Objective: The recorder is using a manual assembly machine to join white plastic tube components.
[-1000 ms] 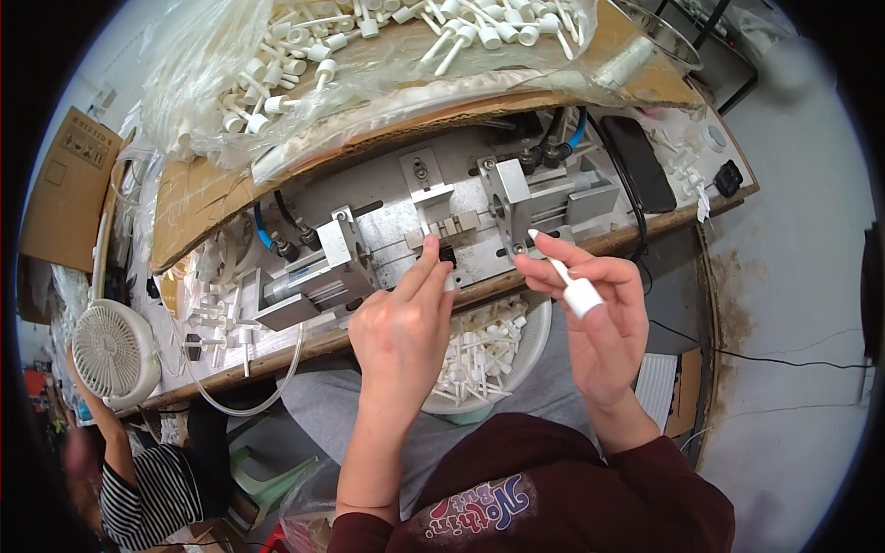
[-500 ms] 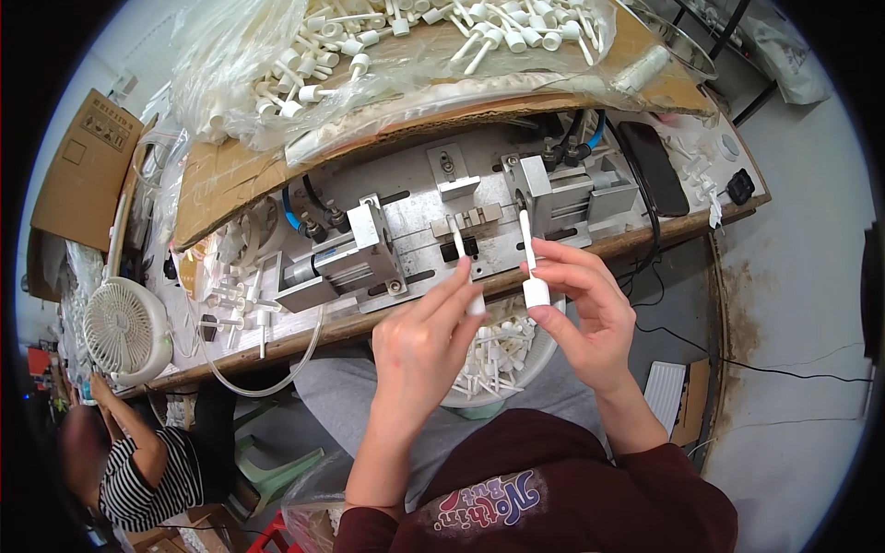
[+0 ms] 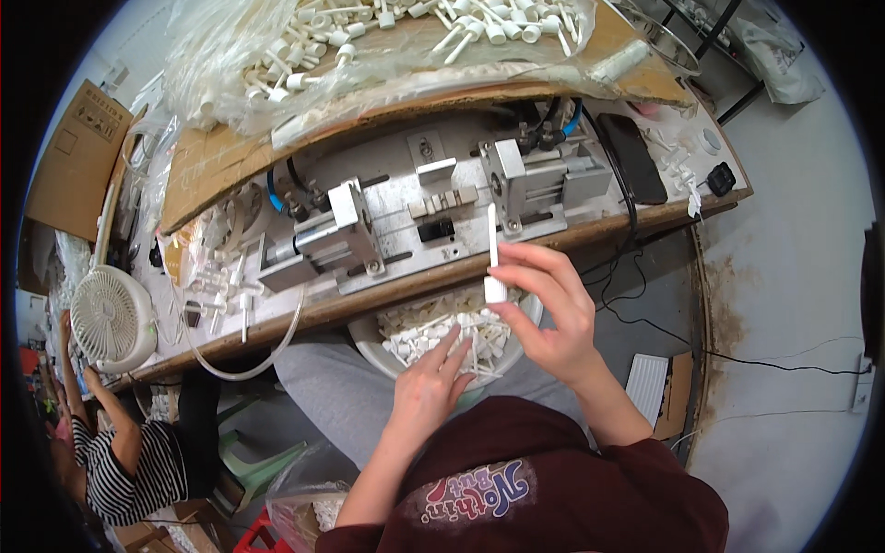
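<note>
My right hand [image 3: 553,309] pinches a white applicator cap [image 3: 496,289] by its ridged round cap, with the thin stem pointing up. It is raised just in front of the metal clamping fixture [image 3: 396,253], near the table's front edge. My left hand [image 3: 429,392] is lower, over a white basin [image 3: 371,353] at my lap. Its fingers are stretched out and apart, and their tips are at the heap of white applicator caps [image 3: 433,346] in the basin. No piece shows between those fingers. The fixture's middle block [image 3: 442,202] carries no cap.
A cardboard sheet [image 3: 207,184] above the fixture bears plastic film and many white applicator caps [image 3: 498,23]. A black phone [image 3: 631,157] lies at the right, a white fan [image 3: 112,318] at the left. Clear tubing [image 3: 249,373] loops over the table edge. Another person [image 3: 134,470] sits lower left.
My left hand has dropped from the fixture to the basin, and the cap it held is out of its fingers. My right hand still holds its cap, slightly further left in view.
</note>
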{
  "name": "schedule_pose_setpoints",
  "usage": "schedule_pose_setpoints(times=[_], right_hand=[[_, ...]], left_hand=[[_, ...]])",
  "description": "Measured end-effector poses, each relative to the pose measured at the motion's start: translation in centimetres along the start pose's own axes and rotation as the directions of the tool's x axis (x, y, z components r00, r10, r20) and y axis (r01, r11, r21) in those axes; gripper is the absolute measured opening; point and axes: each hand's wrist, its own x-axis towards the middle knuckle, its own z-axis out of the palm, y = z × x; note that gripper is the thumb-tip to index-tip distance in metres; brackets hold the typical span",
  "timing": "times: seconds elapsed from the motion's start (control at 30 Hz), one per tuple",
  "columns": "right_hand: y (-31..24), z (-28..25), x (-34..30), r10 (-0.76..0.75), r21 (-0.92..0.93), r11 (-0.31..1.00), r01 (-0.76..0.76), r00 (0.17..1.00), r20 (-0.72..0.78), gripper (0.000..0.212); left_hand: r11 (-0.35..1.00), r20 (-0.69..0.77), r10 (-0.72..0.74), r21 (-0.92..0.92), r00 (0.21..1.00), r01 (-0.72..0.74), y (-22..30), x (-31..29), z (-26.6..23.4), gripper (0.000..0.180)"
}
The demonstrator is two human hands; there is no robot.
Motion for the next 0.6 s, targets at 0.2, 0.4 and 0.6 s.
schedule_pose_setpoints(times=[0.2, 0.4, 0.6], right_hand=[[0.6, 0.3, 0.6, -0.053, -0.023, 0.998, 0.054, 0.998, 0.039, 0.034], [2.3, 2.2, 2.0, -0.211, -0.215, 0.945, 0.247, 0.961, 0.176, 0.028], [2.7, 3.9, 3.8, -0.234, -0.462, 0.802, 0.378, 0.911, 0.339, 0.017]], left_hand=[[0.999, 0.042, -0.007, -0.048, 0.999, 0.009, 1.1, -0.9, -0.4, 0.069], [0.992, 0.037, 0.036, -0.12, 0.999, -0.031, 1.5, -2.4, 0.4, 0.073], [0.983, 0.039, 0.08, -0.166, 0.996, -0.073, 1.4, -2.6, 0.9, 0.076]])
